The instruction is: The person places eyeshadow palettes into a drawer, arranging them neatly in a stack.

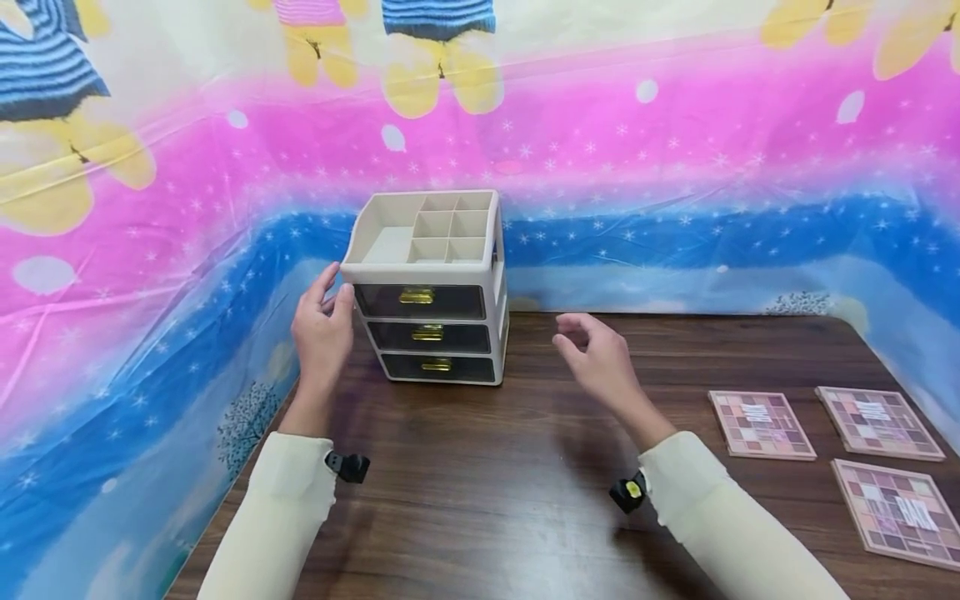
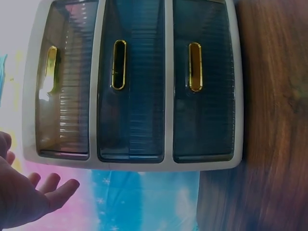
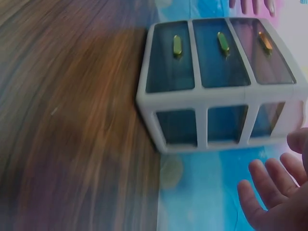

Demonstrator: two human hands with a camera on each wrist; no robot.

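A cream drawer organizer stands upright at the back of the table, its three dark see-through drawers closed, each with a gold handle. Its top is divided into compartments with nothing in them. My left hand is at the organizer's upper left side, fingers loosely bent, fingertips right by the edge; in the left wrist view its fingers point past that side. To the right of the organizer, my right hand hovers over the table, apart from it, fingers relaxed with nothing in them.
Three eyeshadow palettes lie flat on the right of the brown wooden table: one nearer the middle, one at the back right, one at the front right. A patterned cloth hangs behind and along the sides.
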